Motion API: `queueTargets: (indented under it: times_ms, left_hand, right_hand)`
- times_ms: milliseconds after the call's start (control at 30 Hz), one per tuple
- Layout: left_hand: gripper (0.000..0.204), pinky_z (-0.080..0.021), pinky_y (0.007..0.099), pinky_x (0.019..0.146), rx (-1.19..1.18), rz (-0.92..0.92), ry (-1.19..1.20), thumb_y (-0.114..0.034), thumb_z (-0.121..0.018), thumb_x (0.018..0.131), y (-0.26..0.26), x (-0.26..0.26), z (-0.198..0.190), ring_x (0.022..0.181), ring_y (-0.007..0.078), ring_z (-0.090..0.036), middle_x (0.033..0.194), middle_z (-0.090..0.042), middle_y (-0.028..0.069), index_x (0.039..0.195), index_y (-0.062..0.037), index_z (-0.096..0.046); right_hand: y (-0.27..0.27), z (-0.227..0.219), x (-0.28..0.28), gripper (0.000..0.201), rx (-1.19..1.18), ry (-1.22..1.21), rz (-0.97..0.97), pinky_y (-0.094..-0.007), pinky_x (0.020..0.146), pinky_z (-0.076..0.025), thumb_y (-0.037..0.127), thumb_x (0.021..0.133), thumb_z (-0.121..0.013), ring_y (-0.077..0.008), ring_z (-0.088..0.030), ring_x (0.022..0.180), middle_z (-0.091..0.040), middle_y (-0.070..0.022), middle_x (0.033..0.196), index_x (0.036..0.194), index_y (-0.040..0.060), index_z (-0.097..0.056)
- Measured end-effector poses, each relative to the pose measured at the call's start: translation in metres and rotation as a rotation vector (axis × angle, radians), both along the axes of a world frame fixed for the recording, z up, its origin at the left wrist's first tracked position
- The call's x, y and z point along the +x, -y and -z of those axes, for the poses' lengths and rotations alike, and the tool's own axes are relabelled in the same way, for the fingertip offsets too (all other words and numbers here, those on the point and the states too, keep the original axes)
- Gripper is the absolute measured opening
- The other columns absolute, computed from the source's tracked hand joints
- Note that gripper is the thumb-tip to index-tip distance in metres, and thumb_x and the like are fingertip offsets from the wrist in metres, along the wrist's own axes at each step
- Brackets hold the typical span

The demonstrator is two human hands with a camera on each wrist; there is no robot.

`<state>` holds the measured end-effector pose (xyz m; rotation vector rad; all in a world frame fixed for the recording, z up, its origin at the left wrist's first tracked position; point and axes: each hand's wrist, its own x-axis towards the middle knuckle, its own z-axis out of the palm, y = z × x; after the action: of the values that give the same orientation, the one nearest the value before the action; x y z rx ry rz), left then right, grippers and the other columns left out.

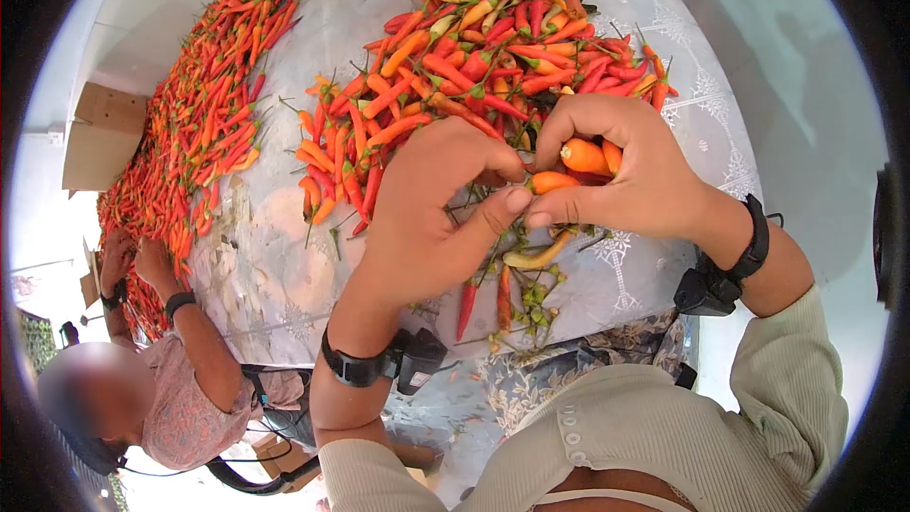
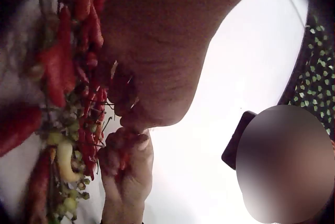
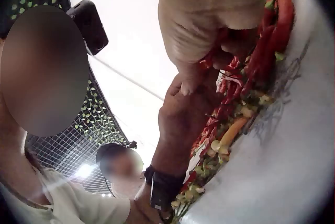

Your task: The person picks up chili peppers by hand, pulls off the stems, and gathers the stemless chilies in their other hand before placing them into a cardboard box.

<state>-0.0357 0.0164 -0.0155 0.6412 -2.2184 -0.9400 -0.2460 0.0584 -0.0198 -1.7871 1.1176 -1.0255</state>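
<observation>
My right hand (image 1: 645, 166) holds several orange chilies, one of them an orange chili (image 1: 586, 157) with its stemless end showing. Another orange chili (image 1: 553, 181) lies between its thumb and index finger, pointing toward my left hand (image 1: 417, 199). The left thumb and index finger pinch at that chili's stem end. Both hands are over the near part of a pile of red and orange chilies (image 1: 455, 66). In the left wrist view the right hand (image 2: 128, 174) faces the left hand (image 2: 162, 62). The right wrist view shows the fingertips meeting; the stem is hard to make out.
Green stem scraps (image 1: 536, 313) and a pale yellow chili (image 1: 537, 255) lie near the table's front edge. A larger chili heap (image 1: 204, 123) covers the table's left side, where another person's hands (image 1: 152, 261) are at work. A cardboard box (image 1: 104, 137) stands beyond it.
</observation>
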Motion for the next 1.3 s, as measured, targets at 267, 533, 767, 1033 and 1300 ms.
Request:
queueTargets:
  times_ms: [267, 533, 767, 1033, 1300]
  left_hand:
    - [0.011, -0.045, 0.0364, 0.067, -0.031, -0.045, 0.093, -0.006, -0.066, 0.077, -0.0048, -0.0016, 0.0023, 0.074, 0.0273, -0.058, 0.078, -0.061, 0.0110, 0.087, -0.0022, -0.064]
    - [0.012, -0.043, 0.0370, 0.066, 0.034, -0.066, 0.149, -0.006, -0.064, 0.076, -0.0059, -0.0034, 0.0004, 0.074, 0.0270, -0.056, 0.077, -0.056, 0.0109, 0.087, -0.0004, -0.063]
    - [0.012, -0.043, 0.0373, 0.065, -0.072, -0.125, 0.172, -0.005, -0.063, 0.073, -0.0068, -0.0046, 0.0057, 0.074, 0.0275, -0.055, 0.079, -0.055, 0.0103, 0.085, -0.0017, -0.062]
    - [0.011, -0.042, 0.0369, 0.063, -0.116, -0.040, 0.134, -0.003, -0.063, 0.070, -0.0039, -0.0035, 0.0021, 0.072, 0.0271, -0.054, 0.075, -0.053, 0.0098, 0.081, -0.0026, -0.061]
    - [0.012, -0.043, 0.0307, 0.057, 0.038, -0.004, 0.041, 0.001, -0.064, 0.071, -0.0046, 0.0000, -0.0023, 0.066, 0.0197, -0.055, 0.074, -0.053, 0.0073, 0.082, -0.0012, -0.062]
  right_hand:
    - [-0.0026, 0.0033, 0.0041, 0.029, -0.119, -0.084, 0.052, -0.0319, 0.059, -0.044, 0.024, 0.071, -0.081, -0.0211, -0.058, 0.064, -0.059, -0.0070, 0.071, 0.081, 0.0053, -0.062]
    - [-0.0014, 0.0054, 0.0042, 0.026, -0.218, -0.118, 0.056, -0.0362, 0.060, -0.045, 0.023, 0.072, -0.079, -0.0288, -0.060, 0.069, -0.060, -0.0089, 0.074, 0.083, 0.0072, -0.061]
    - [-0.0009, 0.0100, 0.0045, 0.022, -0.209, -0.160, 0.015, -0.0335, 0.063, -0.046, 0.013, 0.072, -0.077, -0.0261, -0.060, 0.071, -0.061, -0.0082, 0.079, 0.087, 0.0065, -0.061]
    - [-0.0024, 0.0066, 0.0039, 0.022, -0.111, -0.044, -0.067, -0.0292, 0.064, -0.044, 0.010, 0.074, -0.076, -0.0190, -0.057, 0.071, -0.059, -0.0062, 0.080, 0.089, 0.0049, -0.060]
    - [-0.0004, 0.0042, 0.0009, 0.025, 0.078, 0.176, -0.137, -0.0256, 0.065, -0.042, 0.019, 0.079, -0.077, -0.0092, -0.052, 0.072, -0.057, -0.0010, 0.079, 0.090, 0.0045, -0.060]
